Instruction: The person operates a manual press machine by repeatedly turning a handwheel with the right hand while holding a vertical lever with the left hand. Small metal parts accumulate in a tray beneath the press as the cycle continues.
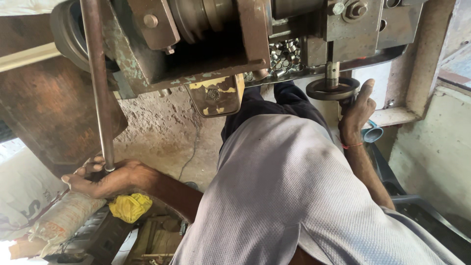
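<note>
Head view: left hand point(105, 177) grips one lever point(98, 83); right hand point(357, 112) apparently on one handwheel point(332, 89).

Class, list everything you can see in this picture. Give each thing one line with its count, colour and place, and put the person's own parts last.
machine: one, rusty brown with flaking green paint, across the top
long rod: one, dull metal, runs down the left from the machine
hand wheel: one, dark metal, under the machine at right
small metal sleeves: a heap, silvery, in the machine's tray
hanging plate: one, yellow and worn, below the machine's middle
cloth: one, yellow, lower left
sack: one, pale, lower left
pipe end: one, light blue, right
shirt: one, grey, centre
left hand: grips the rod's lower end
right hand: on the hand wheel
</note>
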